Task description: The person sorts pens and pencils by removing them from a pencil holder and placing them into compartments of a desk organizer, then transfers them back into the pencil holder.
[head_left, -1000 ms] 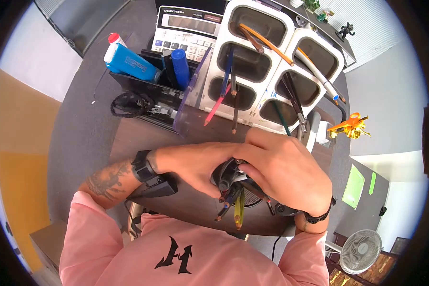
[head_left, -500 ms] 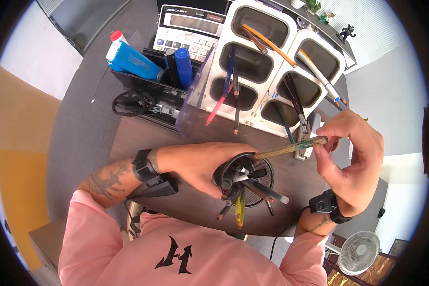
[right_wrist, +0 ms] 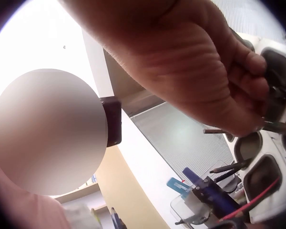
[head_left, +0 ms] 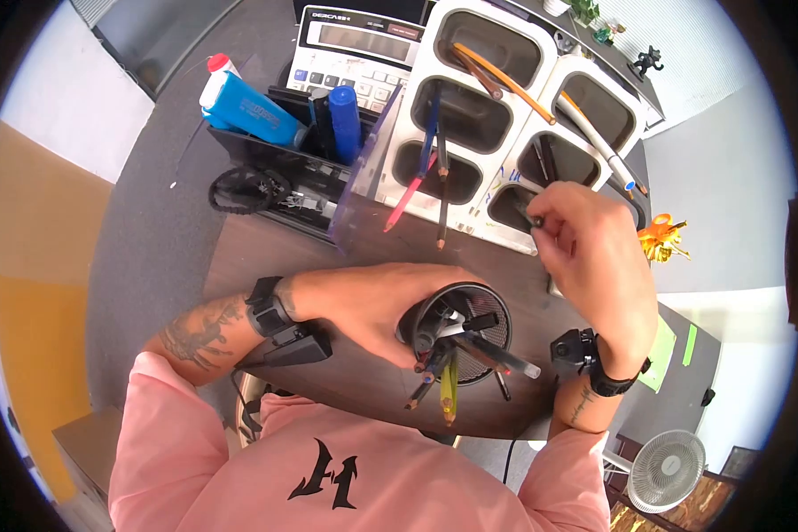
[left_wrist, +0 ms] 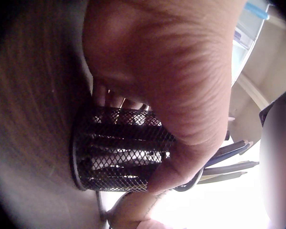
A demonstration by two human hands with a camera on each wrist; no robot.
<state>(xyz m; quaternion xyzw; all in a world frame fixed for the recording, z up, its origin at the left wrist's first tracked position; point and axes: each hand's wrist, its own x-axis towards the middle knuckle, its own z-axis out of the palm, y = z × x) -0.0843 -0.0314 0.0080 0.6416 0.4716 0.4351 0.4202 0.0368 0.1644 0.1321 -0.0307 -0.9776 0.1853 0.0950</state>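
My left hand (head_left: 363,306) grips a black mesh pen cup (head_left: 505,319) round its side, thumb and fingers wrapped about the wall. The cup stands upright on the table and holds several pencils (head_left: 449,395), a white marker with a black cap (head_left: 474,324) and other pens. The left wrist view shows the same mesh cup (left_wrist: 119,152) from the side. My right hand (head_left: 594,248) pinches a worn greenish pencil (right_wrist: 276,126) between thumb and fingertips, over the lower right compartment of a white organizer (head_left: 461,215). The hand hides most of that pencil.
Other organizer compartments hold an orange pencil (head_left: 514,84), a pink pencil (head_left: 408,195) and a white pen (head_left: 594,137). Left of it stands a dark desk caddy (head_left: 266,160) with a blue marker (head_left: 346,124) and a light-blue bottle (head_left: 253,111). Behind lies a calculator (head_left: 355,58).
My right hand drew the greenish pencil out of the mesh cup to the right, then carried it away to the organizer's lower right compartment. My left hand stays on the cup.
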